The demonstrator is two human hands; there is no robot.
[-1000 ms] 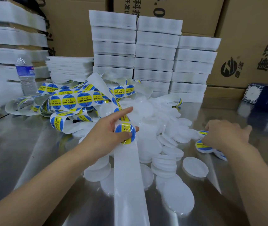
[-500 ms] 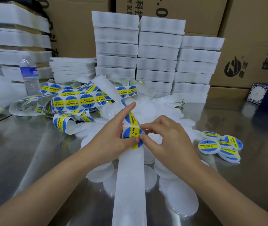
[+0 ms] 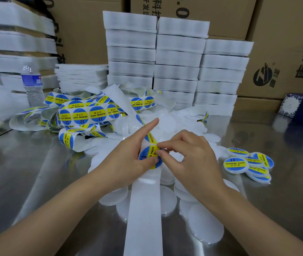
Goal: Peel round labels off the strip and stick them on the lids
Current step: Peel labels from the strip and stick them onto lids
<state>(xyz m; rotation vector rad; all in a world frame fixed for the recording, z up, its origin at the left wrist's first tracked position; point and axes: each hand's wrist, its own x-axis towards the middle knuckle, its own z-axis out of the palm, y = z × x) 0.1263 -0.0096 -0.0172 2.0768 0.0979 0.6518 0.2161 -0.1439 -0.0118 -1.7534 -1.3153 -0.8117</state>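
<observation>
The left hand [image 3: 126, 159] grips the long white paper backing strip [image 3: 144, 209], its thumb pressing the round blue-and-yellow label [image 3: 149, 157] on the strip and its index finger straight. The right hand [image 3: 189, 159] pinches that label's right edge. Plain white round plastic lids [image 3: 205, 226] lie beneath and around the strip, and labelled lids [image 3: 235, 164] sit to its right.

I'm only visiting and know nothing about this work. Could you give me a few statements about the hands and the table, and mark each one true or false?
1. The right hand pinches the edge of a round label on the strip. True.
2. The left hand grips the water bottle. False: it holds the strip, and the bottle stands far to the left.
3. Labelled lids lie to the right of the hands. True.
4. The labels are red and green. False: they are blue and yellow.
5. The table is wooden. False: it is shiny metal.
</observation>
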